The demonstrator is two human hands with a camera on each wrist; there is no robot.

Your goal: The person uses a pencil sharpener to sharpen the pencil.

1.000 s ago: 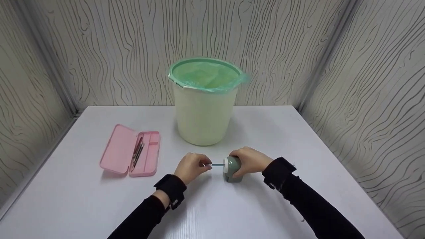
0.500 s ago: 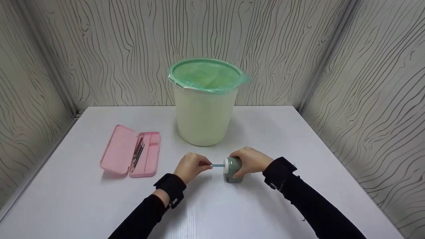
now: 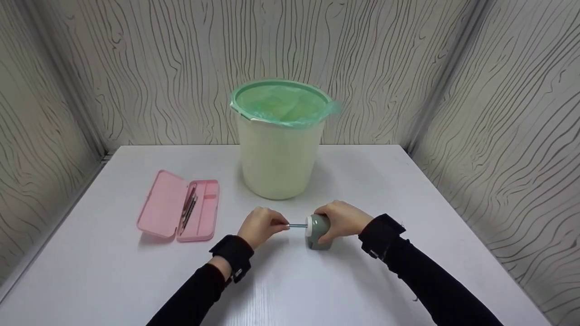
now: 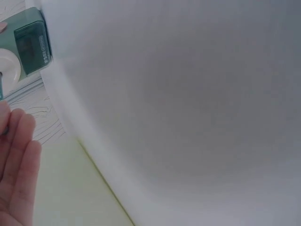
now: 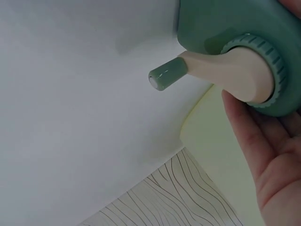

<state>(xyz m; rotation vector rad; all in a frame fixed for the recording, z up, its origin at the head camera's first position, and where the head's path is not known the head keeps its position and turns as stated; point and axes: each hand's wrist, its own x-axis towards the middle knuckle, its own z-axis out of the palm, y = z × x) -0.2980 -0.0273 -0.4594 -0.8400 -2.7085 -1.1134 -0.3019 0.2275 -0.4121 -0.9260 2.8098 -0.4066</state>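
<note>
The left hand (image 3: 262, 228) pinches a blue pencil (image 3: 297, 225) between thumb and fingers. The pencil lies level, its far end at the white disc (image 4: 8, 70) on the face of the sharpener (image 3: 319, 222). Depth of entry is hard to judge, since the left wrist view crops this part at its edge.

The right hand (image 3: 342, 219) grips the sharpener from above and behind, fingers on one side and thumb on the other. The sharpener (green body, dark window low on the front) stands upright on the table (image 3: 294, 290). At its rear, a cream crank (image 5: 230, 73) carries a green knob (image 5: 168, 74), which points away from the body.

To the left of the left hand, a pink case (image 3: 207, 222) lies open, its lid (image 3: 163, 203) folded out to the left. Pencils (image 3: 189, 210) rest lengthwise in the case, on the hinge side. Beyond both hands stands a pale green bin (image 3: 278, 158), fitted with a green liner (image 3: 283, 102) folded over the rim.
</note>
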